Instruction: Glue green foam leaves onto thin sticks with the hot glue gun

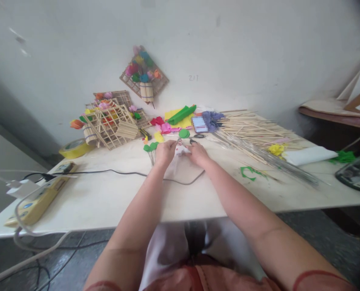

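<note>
Between my two hands is a small white piece with red spots, thin like cloth or film; its exact kind is unclear. My left hand is closed, pinching its upper left edge. On the opposite side, the closed fingers of my right hand grip its right edge. Just beyond lie round green paper pieces and black-handled scissors. Green paper leaves on thin wires rest left of my left hand.
Bamboo lattices with paper flowers are piled at left, beside yellow tape. A power strip sits nearer, its black cable crossing the table. Bamboo sticks and wires spread right. A flower lattice hangs behind.
</note>
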### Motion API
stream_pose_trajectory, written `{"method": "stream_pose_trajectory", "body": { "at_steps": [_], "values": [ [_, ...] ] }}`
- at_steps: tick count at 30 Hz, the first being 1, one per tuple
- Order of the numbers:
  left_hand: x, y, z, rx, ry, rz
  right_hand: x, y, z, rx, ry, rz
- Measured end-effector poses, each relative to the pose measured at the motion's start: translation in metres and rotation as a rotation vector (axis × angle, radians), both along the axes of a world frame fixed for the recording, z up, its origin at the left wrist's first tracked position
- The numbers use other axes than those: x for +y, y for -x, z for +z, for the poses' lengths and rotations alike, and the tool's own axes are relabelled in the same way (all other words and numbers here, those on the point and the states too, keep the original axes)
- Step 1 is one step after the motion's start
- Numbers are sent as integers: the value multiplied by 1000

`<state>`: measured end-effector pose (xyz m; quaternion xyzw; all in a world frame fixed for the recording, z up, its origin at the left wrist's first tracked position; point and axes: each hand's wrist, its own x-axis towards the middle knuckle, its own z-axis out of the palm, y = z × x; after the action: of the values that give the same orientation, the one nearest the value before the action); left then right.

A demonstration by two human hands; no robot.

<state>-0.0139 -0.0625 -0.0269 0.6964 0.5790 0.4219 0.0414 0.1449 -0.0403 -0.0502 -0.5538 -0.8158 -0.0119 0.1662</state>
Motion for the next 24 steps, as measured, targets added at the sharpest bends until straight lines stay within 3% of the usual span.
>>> {"method": "stream_pose_trajectory", "body": {
  "at_steps": [11, 14, 20, 24],
  "values": [
    [3, 2, -3, 61, 19, 17, 2, -15, 9, 75, -23, -1],
    [2, 1, -3, 73, 40, 11, 5, -17, 9, 329, -19, -6],
    [2, -1, -3, 131, 49, 0, 12, -21, 10, 1180, 231, 55],
    [1, -4, -4, 182, 62, -30, 8, -21, 14, 1338, 289, 115]
  ]
}}
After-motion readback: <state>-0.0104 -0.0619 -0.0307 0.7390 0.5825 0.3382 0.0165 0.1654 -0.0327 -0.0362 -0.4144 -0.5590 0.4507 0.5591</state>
